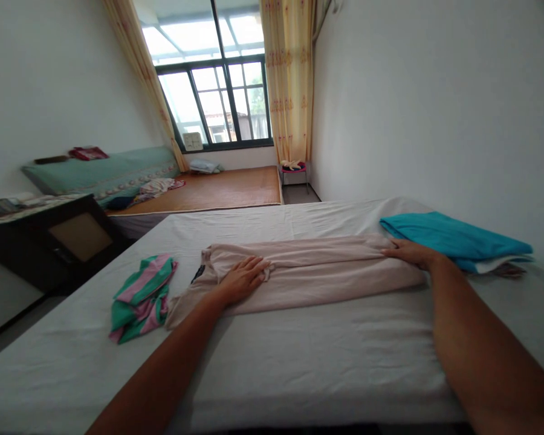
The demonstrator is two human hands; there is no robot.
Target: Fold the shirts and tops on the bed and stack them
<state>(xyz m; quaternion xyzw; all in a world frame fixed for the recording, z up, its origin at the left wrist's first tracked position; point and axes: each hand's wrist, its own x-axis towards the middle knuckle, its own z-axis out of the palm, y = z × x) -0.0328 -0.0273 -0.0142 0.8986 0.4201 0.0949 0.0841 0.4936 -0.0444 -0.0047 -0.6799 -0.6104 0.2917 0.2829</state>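
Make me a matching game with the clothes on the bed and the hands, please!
Things:
1. pink garment
2. teal cloth
3. striped garment
4. left hand

Places:
A. crumpled at the bed's left side
B. folded beside the right hand
C. stretched long between both hands
D. flat on the pink garment's left end

Pairs: 1-C, 2-B, 3-A, 4-D
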